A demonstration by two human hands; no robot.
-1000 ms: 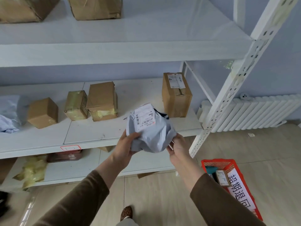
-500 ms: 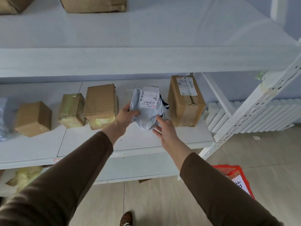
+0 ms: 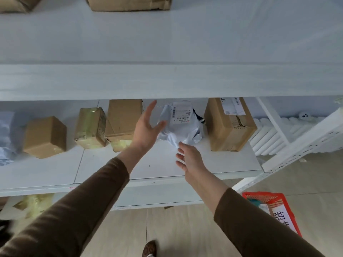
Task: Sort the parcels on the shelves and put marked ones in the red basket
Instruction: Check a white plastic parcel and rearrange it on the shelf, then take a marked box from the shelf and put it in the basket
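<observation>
Glossy grey plastic mailer [image 3: 181, 130] (crinkled), matt cardboard box [image 3: 229, 127], white-painted shelf [image 3: 167, 164]

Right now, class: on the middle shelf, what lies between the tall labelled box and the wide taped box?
The grey mailer bag, label up, lies between the labelled box and the taped box; the open left hand partly covers that gap in the head view.

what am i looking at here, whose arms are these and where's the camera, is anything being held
The camera sits on a person's head, looking forward and down, so the two brown-sleeved arms are the wearer's own. There is no machine, just bare hands. In front is a white shelf carrying parcels: a grey plastic mailer bag with a barcode label, a tall cardboard box beside it, and three smaller boxes to the left. The left hand is open with spread fingers right by the bag; the right hand is open just below it. Neither grips anything. A red basket stands on the floor at lower right.
</observation>
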